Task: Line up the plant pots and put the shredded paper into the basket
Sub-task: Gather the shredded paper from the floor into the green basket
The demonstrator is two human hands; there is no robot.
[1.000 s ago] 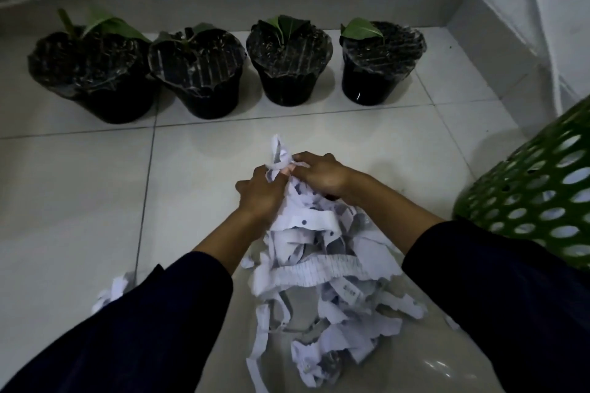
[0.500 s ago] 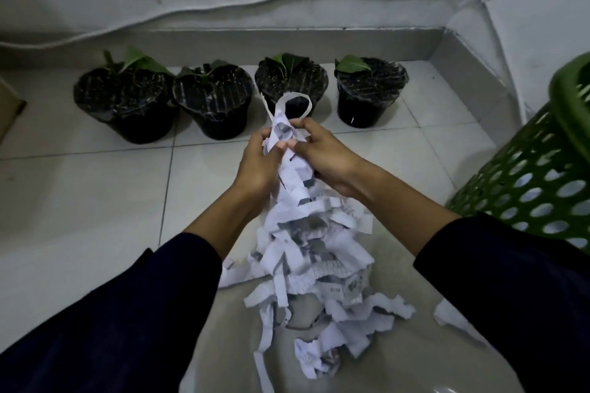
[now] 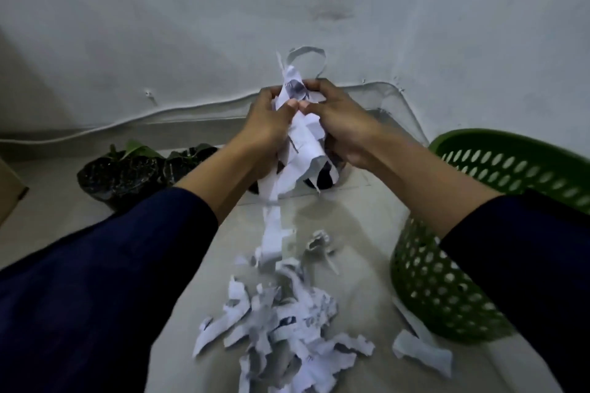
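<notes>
Your left hand (image 3: pixel 266 120) and right hand (image 3: pixel 340 124) are raised together, fingers (image 3: pixel 314 86) closed around one bunch of paper (image 3: pixel 300 143); a long strip trails from it down to the pile (image 3: pixel 287 319) lying on the floor (image 3: pixel 360 233) near you. The basket (image 3: pixel 453 265) stands to your right, just beside the pile, its rim below your right forearm. The pots (image 3: pixel 127 172) sit far left along the wall, partly hidden by your arms. The likely trouble: as you swing right, loose strips may slip from the bunch, or the trailing strip may catch the rim and fall outside. One scrap (image 3: pixel 421 351) already lies by the basket's base.
</notes>
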